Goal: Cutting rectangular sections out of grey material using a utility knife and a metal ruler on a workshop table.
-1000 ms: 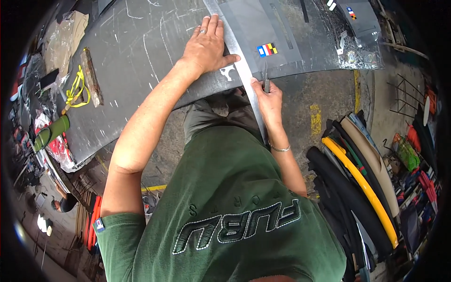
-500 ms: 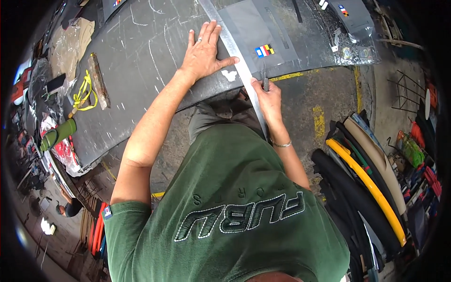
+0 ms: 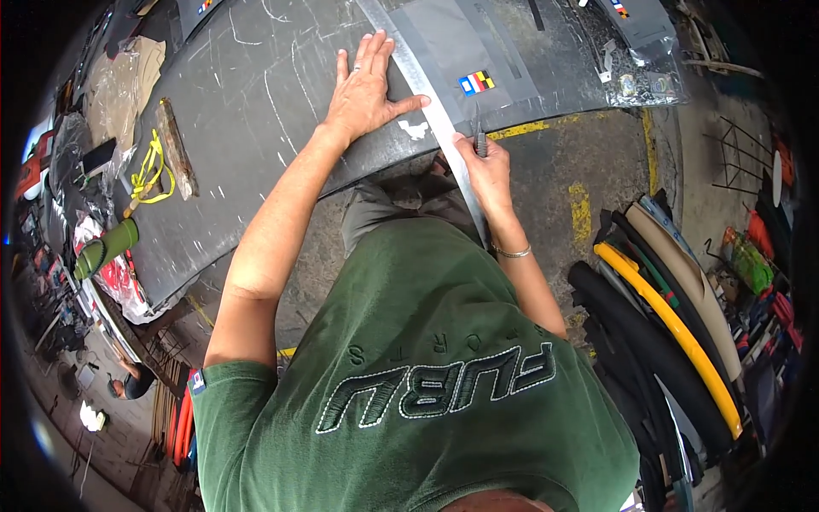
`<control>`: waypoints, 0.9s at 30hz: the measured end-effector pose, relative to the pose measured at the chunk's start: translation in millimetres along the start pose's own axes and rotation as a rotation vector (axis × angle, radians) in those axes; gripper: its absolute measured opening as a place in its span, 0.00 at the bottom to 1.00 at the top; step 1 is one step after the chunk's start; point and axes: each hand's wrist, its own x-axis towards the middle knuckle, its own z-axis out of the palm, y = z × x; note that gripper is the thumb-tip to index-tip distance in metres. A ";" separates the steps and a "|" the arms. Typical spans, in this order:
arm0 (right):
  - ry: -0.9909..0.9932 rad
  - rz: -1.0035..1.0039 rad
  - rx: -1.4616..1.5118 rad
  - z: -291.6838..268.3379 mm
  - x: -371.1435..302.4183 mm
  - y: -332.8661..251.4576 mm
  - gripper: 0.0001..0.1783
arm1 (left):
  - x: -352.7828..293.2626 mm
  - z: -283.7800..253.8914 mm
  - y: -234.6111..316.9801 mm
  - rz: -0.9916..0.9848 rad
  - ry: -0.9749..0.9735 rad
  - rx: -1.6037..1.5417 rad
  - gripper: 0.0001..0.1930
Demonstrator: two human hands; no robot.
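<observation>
A long metal straightedge (image 3: 417, 78) runs slantwise across the dark work table and past its near edge toward my body. Against its left side my left hand (image 3: 363, 96) lies flat, fingers stretched out and thumb on the metal. My right hand (image 3: 488, 175) is closed round a craft knife (image 3: 481, 143), blade pointing away from me, with the thumb at the straightedge near the table's edge. Beside the straightedge, on the right, lies a grey sheet of material (image 3: 444, 53) bearing a small patch of coloured flags (image 3: 476, 83). The knife tip is close to the sheet's near edge.
On the table's left lie a wooden stick (image 3: 177, 147), a yellow cord (image 3: 152, 175) and a green roll (image 3: 107, 248). Another grey piece (image 3: 636, 24) and clear plastic (image 3: 648, 81) are at the far right. Material rolls (image 3: 670, 328) stand right of me.
The whole view has shifted slightly. Both hands keep practically the same places along the straightedge, and the right one still holds the knife.
</observation>
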 end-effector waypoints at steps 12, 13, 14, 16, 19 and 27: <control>0.017 -0.025 0.015 1.0 2.4 6.6 0.19 | -1.0 -2.3 1.5 -0.002 -0.006 -0.023 0.63; 0.018 -0.025 -0.005 0.9 2.1 5.8 0.19 | -1.3 -2.3 1.3 -0.001 -0.004 -0.020 0.63; 0.019 -0.025 -0.024 0.8 1.7 4.9 0.18 | -1.4 -2.2 1.2 -0.002 -0.006 -0.020 0.63; 0.018 -0.020 -0.001 1.1 0.7 4.2 0.18 | -1.0 -2.2 1.7 -0.005 -0.005 -0.025 0.64; 0.012 -0.016 0.031 1.2 -0.1 4.4 0.17 | -1.0 -1.6 1.3 -0.006 -0.006 -0.024 0.64; 0.008 0.006 0.061 1.8 1.0 6.1 0.18 | -0.9 2.0 -1.8 0.014 0.016 -0.013 0.65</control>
